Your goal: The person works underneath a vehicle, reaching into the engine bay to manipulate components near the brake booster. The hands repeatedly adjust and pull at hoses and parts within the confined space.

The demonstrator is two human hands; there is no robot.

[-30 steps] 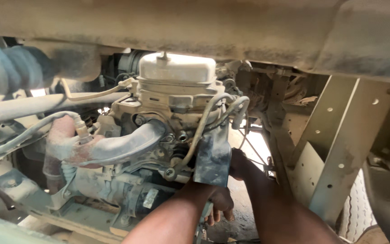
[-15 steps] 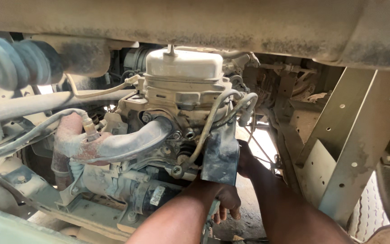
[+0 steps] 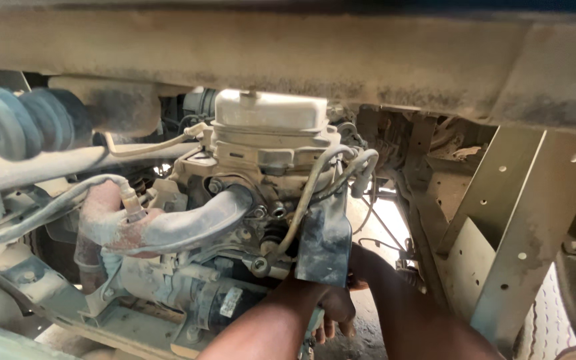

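Fingers (image 3: 331,328) of the left hand (image 3: 333,308) curl downward just below the lower edge of a dark blue-grey sheet-metal bracket (image 3: 325,243), bent loosely with nothing visibly gripped between them; whether they press on a part behind the bracket cannot be told. That hand comes up from the bottom of the view on a bare forearm and sits right under the bracket, touching or nearly touching its bottom edge. The right hand (image 3: 360,265) reaches in from the lower right and goes behind the same bracket, so its fingers are hidden and their state cannot be told; only the wrist and the back of the hand show beside the bracket's right edge.

The bracket hangs upright on the front right side of a dusty, grime-coated engine assembly (image 3: 248,220). Pale rubber hoses (image 3: 341,163) loop over the bracket's top and run down along its left side. Above them sits a cream-white rectangular plastic reservoir with a small cap (image 3: 269,110). Left of the bracket a thick grey curved pipe (image 3: 198,220) leads into a rusty reddish cast manifold (image 3: 105,223), and a dark cylindrical motor (image 3: 225,303) lies low beneath it. Far left, a blue ribbed rubber bellows (image 3: 25,123) shows. To the right stands a beige perforated steel frame member (image 3: 521,227), and a long dusty chassis beam (image 3: 301,57) spans the top
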